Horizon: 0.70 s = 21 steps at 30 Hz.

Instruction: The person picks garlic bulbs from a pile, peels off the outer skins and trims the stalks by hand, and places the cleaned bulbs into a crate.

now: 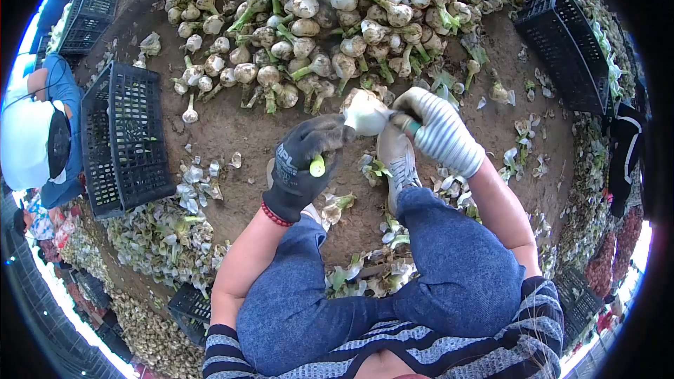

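My left hand (298, 161), in a dark glove with lettering, is closed round the stem of a garlic bulb (365, 114). The cut green stem end (317, 165) pokes out of the fist, and the bulb's white, peeled-looking side faces me. My right hand (442, 130), in a white and grey striped glove, is closed on a small knife with a green handle (414, 128). Its blade, partly blurred, meets the right side of the bulb. Just beyond both hands lies a big heap of soil-stained garlic (305, 28) with stems.
Black plastic crates stand at the left (126, 140) and right (565, 45). Peeled skins (168, 238) litter the ground around my shoes (400, 165). A person in a white hat (31, 140) sits at the far left. Red mesh sacks (602, 267) are at the right.
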Tool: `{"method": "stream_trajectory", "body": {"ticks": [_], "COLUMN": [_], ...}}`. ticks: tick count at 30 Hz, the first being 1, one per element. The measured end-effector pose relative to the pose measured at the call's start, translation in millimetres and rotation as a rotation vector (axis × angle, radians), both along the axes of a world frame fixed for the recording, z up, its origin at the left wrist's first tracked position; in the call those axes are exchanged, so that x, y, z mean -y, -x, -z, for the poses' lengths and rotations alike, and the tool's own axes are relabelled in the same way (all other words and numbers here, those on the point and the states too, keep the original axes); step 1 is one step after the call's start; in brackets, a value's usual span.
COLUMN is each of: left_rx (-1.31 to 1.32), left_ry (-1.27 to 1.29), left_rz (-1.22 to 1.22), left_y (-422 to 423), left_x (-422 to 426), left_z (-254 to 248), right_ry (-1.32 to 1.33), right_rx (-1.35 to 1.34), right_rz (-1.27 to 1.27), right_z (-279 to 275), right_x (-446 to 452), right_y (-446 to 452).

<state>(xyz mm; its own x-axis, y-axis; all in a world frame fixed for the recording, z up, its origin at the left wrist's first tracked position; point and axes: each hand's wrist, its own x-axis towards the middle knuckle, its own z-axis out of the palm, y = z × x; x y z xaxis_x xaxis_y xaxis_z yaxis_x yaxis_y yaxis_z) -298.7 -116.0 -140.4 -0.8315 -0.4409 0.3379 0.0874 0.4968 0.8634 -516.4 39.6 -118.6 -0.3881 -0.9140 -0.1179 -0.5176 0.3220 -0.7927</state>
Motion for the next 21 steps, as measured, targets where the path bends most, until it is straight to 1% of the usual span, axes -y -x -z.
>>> {"method": "stream_trajectory", "body": {"ticks": [1, 2, 3, 4, 5, 6, 7, 8, 9, 10, 11, 12, 13, 14, 15, 17, 21], "left_rx": [-0.053, -0.056, -0.131, -0.204, -0.204, -0.182, -0.158, -0.155, -0.109, -0.064, -0.064, -0.015, 0.034, 0.038, 0.040, 0.070, 0.039], "left_ry": [-0.021, -0.023, 0.025, 0.075, 0.076, 0.102, 0.125, 0.122, 0.179, 0.238, 0.239, 0.278, 0.317, 0.349, 0.349, 0.376, 0.354], "left_rz": [0.038, 0.040, 0.063, 0.086, 0.086, 0.065, 0.045, 0.043, 0.048, 0.056, 0.059, 0.063, 0.066, 0.064, 0.063, 0.034, 0.048], "left_y": [-0.2, -0.5, -1.0, -2.2, -4.2, -5.2, -5.8, -5.7, -3.4, -0.8, 1.3, 3.3, 5.1, 6.2, 7.2, 8.1, 12.3], "left_x": [0.3, 1.7, 4.3, 6.4, 7.5, 9.0, 9.5, 8.6, 7.9, 7.0, 5.7, 4.9, 4.6, 4.4, 4.0, 2.5, 1.1], "left_z": [3.2, 7.4, 11.8, 13.6, 12.5, 10.6, 8.7, 5.5, 0.9, -3.4, -7.5, -11.8, -14.3, -13.5, -14.4, -16.9, -14.8], "right_ry": [0.003, -0.078, -0.063, -0.284, -0.427, -0.662, -0.660, -0.569, -0.476, -0.374, -0.265, -0.195, -0.224, -0.158, -0.075, -0.096, -0.105], "right_rx": [0.039, -0.060, -0.075, -0.102, -0.416, -0.599, -0.599, -0.595, -0.592, -0.486, -0.345, -0.327, -0.215, -0.149, -0.039, -0.219, -0.270], "right_rz": [0.048, 0.136, 0.260, 0.326, 0.180, 0.063, 0.060, 0.075, 0.088, 0.093, 0.098, 0.050, -0.004, -0.025, 0.002, -0.023, -0.039], "right_z": [3.3, 6.5, 38.6, 35.9, 66.6, 91.0, 81.3, 58.7, 42.1, 37.4, 21.9, 11.0, -1.6, -20.6, -26.5, -27.0, -9.9], "right_x": [-4.5, -9.8, -24.6, -33.8, -61.7, -88.8, -87.7, -82.0, -72.6, -59.5, -44.6, -30.6, -15.6, -4.6, 3.4, 13.2, 18.7], "right_y": [7.8, 15.7, 35.7, 51.6, 75.5, 87.8, 80.5, 65.8, 55.3, 51.5, 38.7, 27.8, 17.6, 4.0, -7.3, -19.2, -19.8]}}
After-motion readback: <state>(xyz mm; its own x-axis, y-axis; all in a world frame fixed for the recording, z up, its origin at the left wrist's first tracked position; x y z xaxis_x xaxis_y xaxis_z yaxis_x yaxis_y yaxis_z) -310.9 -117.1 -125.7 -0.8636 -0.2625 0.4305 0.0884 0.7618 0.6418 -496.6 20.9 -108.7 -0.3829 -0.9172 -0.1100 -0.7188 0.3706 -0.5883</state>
